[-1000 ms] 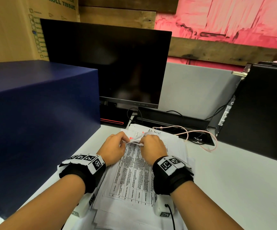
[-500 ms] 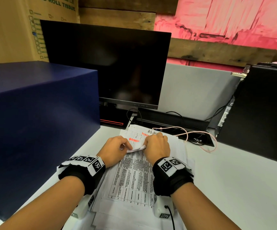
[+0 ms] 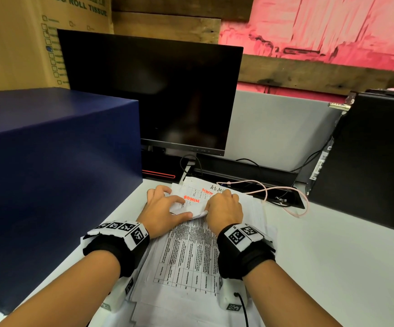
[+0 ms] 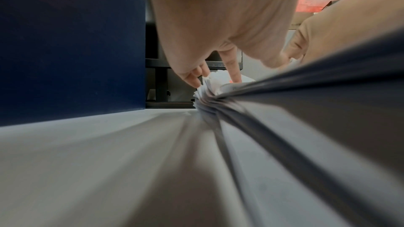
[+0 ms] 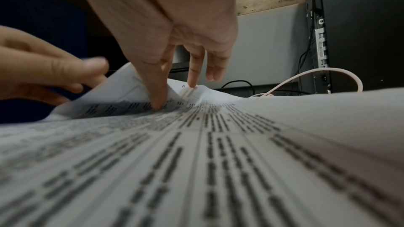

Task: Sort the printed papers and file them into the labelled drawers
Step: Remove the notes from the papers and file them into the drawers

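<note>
A stack of printed papers point(image 3: 186, 260) lies on the white desk point(image 3: 332, 267) in front of me. Both hands work at its far end. The top sheet point(image 3: 181, 210) is folded back toward me, baring red "ADMIN" lettering point(image 3: 191, 199) on the sheets beneath. My left hand point(image 3: 167, 206) pinches the folded flap point(image 5: 122, 89) between thumb and fingers. My right hand point(image 3: 221, 204) presses its thumb on the fold, and its straight fingertips point(image 5: 192, 84) touch the sheet beyond. In the left wrist view the fanned sheet edges point(image 4: 205, 96) show under the left fingers point(image 4: 231, 75). No labelled drawers are visible.
A large dark blue box point(image 3: 49, 173) stands close on the left. A black monitor point(image 3: 155, 90) is behind the papers, and a black computer tower point(image 3: 368, 161) is on the right. A pink cable point(image 3: 273, 192) loops just past the stack.
The top sheet has been peeled back toward me, uncovering the red ADMIN lettering. The left hand's fingers have spread out from a tight pinch.
</note>
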`<state>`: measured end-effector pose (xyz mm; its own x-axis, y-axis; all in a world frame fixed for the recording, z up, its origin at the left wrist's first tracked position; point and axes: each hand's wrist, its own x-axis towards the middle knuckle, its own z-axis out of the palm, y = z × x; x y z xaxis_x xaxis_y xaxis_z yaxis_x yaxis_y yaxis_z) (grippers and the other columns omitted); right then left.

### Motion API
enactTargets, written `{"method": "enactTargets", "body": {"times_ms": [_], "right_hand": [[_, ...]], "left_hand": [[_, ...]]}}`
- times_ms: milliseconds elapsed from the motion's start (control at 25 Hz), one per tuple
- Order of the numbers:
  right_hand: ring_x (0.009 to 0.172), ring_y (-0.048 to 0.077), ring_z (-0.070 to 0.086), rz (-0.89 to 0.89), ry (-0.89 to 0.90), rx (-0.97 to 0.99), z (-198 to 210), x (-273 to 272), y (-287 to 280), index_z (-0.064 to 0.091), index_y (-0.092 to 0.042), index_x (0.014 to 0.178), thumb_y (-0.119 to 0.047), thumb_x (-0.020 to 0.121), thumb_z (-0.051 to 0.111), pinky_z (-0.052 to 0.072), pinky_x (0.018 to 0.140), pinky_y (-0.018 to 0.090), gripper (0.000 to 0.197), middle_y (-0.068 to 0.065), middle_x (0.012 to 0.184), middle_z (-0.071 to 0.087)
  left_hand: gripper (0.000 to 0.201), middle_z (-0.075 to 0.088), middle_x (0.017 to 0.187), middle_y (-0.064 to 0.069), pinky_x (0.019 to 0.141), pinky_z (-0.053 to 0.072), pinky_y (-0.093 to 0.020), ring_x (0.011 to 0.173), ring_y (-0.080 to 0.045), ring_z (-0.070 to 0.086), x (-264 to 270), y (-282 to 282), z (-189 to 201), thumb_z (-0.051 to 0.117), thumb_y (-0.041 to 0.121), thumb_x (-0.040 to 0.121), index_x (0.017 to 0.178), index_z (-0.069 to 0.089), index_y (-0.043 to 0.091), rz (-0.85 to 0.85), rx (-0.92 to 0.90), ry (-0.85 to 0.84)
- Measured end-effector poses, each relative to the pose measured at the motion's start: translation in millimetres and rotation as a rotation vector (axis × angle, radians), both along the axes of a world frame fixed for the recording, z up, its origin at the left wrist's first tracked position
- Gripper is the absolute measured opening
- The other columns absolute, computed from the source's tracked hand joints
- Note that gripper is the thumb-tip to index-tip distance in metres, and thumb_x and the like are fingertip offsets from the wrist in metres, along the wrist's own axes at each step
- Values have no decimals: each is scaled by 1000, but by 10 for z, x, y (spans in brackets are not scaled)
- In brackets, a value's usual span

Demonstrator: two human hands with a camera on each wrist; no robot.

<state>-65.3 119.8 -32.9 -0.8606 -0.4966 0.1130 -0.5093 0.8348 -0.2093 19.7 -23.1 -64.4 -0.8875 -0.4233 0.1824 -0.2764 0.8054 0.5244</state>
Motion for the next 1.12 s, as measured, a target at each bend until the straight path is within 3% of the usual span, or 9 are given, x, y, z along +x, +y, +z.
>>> {"method": "enactTargets", "body": {"times_ms": [160, 320, 480, 600, 680, 760, 880, 960, 1120], "right_hand": [[117, 25, 42, 3, 130, -117, 5, -2, 3, 64, -19, 114, -17, 91, 56, 41, 95, 32, 24, 5, 123, 50], [116, 19, 42, 75, 229, -366, -25, -18, -35, 63, -20, 111, -25, 91, 63, 40, 96, 28, 21, 0, 120, 51], [119, 19, 43, 109, 196, -451, -7, 18, 14, 55, -22, 122, -26, 90, 63, 39, 100, 29, 33, 1, 125, 48], [124, 23, 43, 62, 144, -532, 60, -20, 223, 44, -19, 135, -22, 88, 63, 39, 104, 32, 51, 7, 135, 42], [127, 27, 42, -24, 107, -580, 109, -68, 420, 38, -14, 140, -25, 90, 62, 37, 106, 34, 56, 12, 140, 38], [128, 31, 41, -122, 63, -598, 142, -90, 598, 34, -7, 143, -30, 92, 59, 36, 107, 37, 61, 16, 141, 39], [119, 24, 50, -124, -170, -805, 209, -16, 702, 37, -4, 139, -32, 97, 54, 41, 98, 34, 53, 9, 130, 52], [102, 17, 56, -68, -326, -963, 263, 43, 684, 45, -6, 131, -30, 98, 51, 44, 85, 28, 41, 1, 117, 58], [96, 21, 61, -80, -283, -1232, 487, 101, 650, 53, -10, 114, -24, 96, 53, 50, 91, 43, 23, 5, 107, 64]], "left_hand": [[52, 27, 125, 9, 104, 22, -28, 123, -12, 15, 30, 53, 54, 64, 68, 72, 115, 64, 39, -45, -26, 24], [20, 37, 128, 11, 97, 17, -23, 121, -13, 23, 37, 11, 69, 58, 41, 91, 110, 67, 38, -2, -117, 92], [19, 56, 110, 15, 91, 21, -21, 110, -11, 39, 47, 6, 117, 56, 36, 94, 101, 72, 27, 33, -155, 102], [20, 64, 76, 8, 65, 40, -13, 76, -8, 60, 131, 77, 209, 60, 26, 94, 86, 73, 13, 51, 115, 189], [20, 57, 60, 11, 50, 38, -9, 55, 1, 55, 231, 145, 307, 59, 18, 94, 81, 69, 7, 76, 252, 242], [18, 63, 69, 7, 59, 48, -14, 64, -1, 60, 300, 161, 416, 53, 17, 96, 86, 67, 12, 120, 388, 320], [22, 69, 101, -7, 85, 55, -51, 95, -28, 67, 316, 136, 644, 47, 27, 88, 101, 62, 16, 104, 661, 438], [28, 66, 112, -4, 92, 53, -47, 105, -25, 64, 356, 235, 826, 44, 24, 92, 115, 57, 17, 37, 755, 516], [29, 59, 125, 0, 96, 49, -35, 112, -15, 59, 503, 438, 1172, 35, 18, 103, 130, 45, 17, -73, 710, 667]]}}
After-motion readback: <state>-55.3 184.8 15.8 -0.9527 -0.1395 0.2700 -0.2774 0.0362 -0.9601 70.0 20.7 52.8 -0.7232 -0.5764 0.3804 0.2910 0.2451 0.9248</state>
